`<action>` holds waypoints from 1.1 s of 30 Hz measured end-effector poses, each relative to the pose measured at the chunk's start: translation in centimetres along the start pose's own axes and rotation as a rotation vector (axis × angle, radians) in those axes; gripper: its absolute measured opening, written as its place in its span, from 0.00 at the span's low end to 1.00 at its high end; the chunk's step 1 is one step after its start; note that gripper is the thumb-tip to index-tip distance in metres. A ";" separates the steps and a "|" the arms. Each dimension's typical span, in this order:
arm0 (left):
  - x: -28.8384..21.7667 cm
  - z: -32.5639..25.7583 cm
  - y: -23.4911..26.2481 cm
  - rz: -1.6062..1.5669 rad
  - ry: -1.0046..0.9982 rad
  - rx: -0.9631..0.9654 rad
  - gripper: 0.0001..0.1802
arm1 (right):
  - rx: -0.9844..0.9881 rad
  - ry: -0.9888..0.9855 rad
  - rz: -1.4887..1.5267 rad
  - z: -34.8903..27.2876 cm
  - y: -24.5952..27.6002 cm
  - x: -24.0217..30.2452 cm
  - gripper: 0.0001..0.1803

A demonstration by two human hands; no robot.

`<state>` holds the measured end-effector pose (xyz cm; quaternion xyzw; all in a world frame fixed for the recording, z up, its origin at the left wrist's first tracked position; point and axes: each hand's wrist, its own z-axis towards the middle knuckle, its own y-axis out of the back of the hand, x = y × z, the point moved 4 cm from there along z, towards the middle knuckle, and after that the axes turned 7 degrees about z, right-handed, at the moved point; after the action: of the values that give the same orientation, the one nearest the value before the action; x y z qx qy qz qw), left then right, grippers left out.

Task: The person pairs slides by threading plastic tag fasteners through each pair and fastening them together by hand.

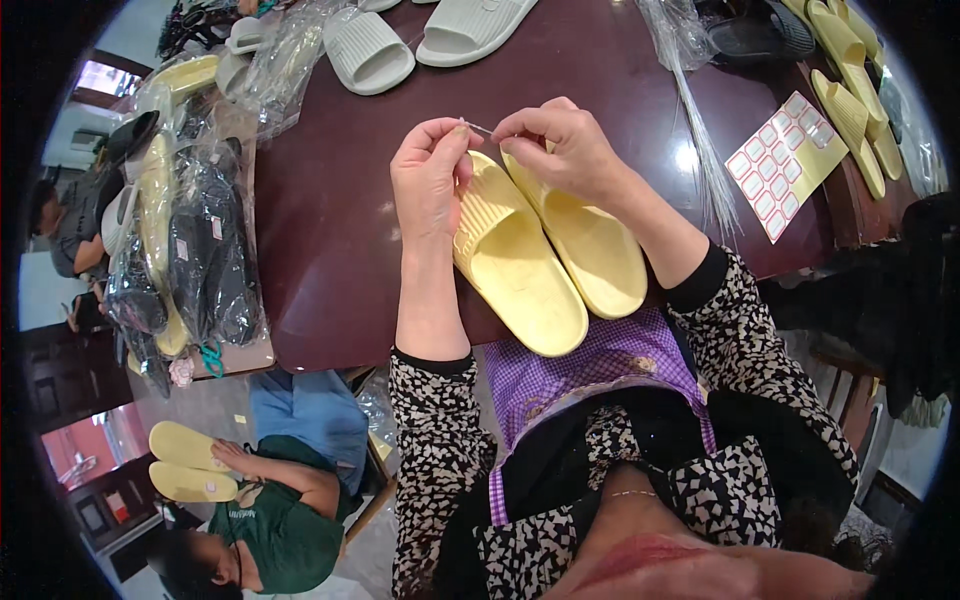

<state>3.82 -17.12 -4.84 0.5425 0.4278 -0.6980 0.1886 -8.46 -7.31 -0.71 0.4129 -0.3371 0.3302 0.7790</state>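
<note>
A pair of pale yellow slide slippers lies side by side at the table's near edge, heels toward me: the left slipper (pixel 525 285) and the right slipper (pixel 610 262). Above their toe ends, my left hand (pixel 430 180) is closed in a pinch, thumb against forefinger. My right hand (pixel 568 150) pinches too, partly covering the right slipper's toe. Between the fingertips of both hands stretches a short, thin, silvery strip (pixel 479 128), its ends hidden in the fingers. It resembles the loose strands of the thin wire bundle (pixel 697 140) on the right.
Grey slippers (pixel 368 52) lie at the table's far side. Bagged dark slippers (pixel 205 245) pile up on the left. A sticker sheet (pixel 785 165) and more yellow slippers (pixel 850 115) lie right. At lower left another person (pixel 285 530) holds yellow slippers (pixel 190 462).
</note>
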 end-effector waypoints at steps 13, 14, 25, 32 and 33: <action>0.0 -0.3 -0.2 0.088 -0.066 -0.047 0.02 | -0.011 0.025 -0.045 0.0 -0.3 -0.5 0.05; 0.0 -0.3 -0.2 0.092 -0.072 -0.048 0.02 | -0.011 0.014 -0.046 0.0 -0.3 -0.4 0.05; -0.2 -0.4 -0.6 0.093 -0.015 -0.011 0.02 | -0.020 -0.032 -0.007 0.0 -0.3 -0.7 0.05; 0.0 -0.5 -0.6 0.109 -0.004 -0.004 0.03 | -0.046 0.046 -0.033 -0.2 -0.3 -0.7 0.04; 0.1 -0.5 -0.4 0.115 -0.009 -0.012 0.02 | -0.048 0.042 -0.020 -0.2 -0.3 -0.8 0.04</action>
<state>3.77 -16.46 -4.79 0.5617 0.3992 -0.6860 0.2337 -8.62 -7.48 -1.56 0.3904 -0.3242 0.3227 0.7989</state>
